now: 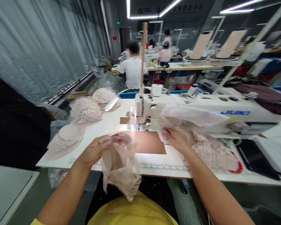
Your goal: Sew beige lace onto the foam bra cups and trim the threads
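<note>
My left hand (99, 148) is closed on a pale beige lace piece (123, 168), pinched by its upper edge. The piece hangs over the table's front edge, its netted end above my lap. To the right of the needle area, my right hand (176, 140) has its fingers bent together beside a heap of beige lace fabric (206, 150). A thin dark item shows at those fingers, too blurred to name. Between and beyond my hands stands a white sewing machine (152, 107), with a brown plate (150, 142) on the table in front of it.
Stacks of beige lace cups (86, 111) lie on the left of the white table (107, 125). At the right are a dark phone (257, 159) and white cloth. Thread cones (201, 45) stand behind the machine. A person in white (133, 72) sits ahead.
</note>
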{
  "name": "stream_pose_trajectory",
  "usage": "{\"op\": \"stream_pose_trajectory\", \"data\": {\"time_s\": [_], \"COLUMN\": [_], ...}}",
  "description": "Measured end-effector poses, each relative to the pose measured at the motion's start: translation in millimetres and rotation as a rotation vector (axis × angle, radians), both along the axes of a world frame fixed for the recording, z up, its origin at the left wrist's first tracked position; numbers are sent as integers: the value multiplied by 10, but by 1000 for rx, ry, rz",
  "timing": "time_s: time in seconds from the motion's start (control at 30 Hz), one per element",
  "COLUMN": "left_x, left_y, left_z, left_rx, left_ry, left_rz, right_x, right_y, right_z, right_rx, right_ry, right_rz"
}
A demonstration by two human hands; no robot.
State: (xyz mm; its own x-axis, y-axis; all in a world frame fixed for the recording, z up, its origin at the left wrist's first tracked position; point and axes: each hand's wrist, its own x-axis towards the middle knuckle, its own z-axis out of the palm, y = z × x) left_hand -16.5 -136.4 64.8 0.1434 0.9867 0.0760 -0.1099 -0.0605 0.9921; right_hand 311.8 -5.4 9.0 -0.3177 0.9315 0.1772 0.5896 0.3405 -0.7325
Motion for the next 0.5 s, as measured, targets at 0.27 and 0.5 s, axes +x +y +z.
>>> {"op": "stream_pose_trajectory", "data": {"time_s": [0.27,0.5], "left_x": [-144,-56], "left_y": [133,211], "left_z": [-444,-389], "left_rx": [-75,26], "left_ry": [234,382], "left_rz": [-92,-199], "right_x": [-515,-939], "right_y": [-566,-654], "right_z": [-48,-47], "right_rx": [-330,-559], "right_ry": [211,287], "right_rz": [208,404]}}
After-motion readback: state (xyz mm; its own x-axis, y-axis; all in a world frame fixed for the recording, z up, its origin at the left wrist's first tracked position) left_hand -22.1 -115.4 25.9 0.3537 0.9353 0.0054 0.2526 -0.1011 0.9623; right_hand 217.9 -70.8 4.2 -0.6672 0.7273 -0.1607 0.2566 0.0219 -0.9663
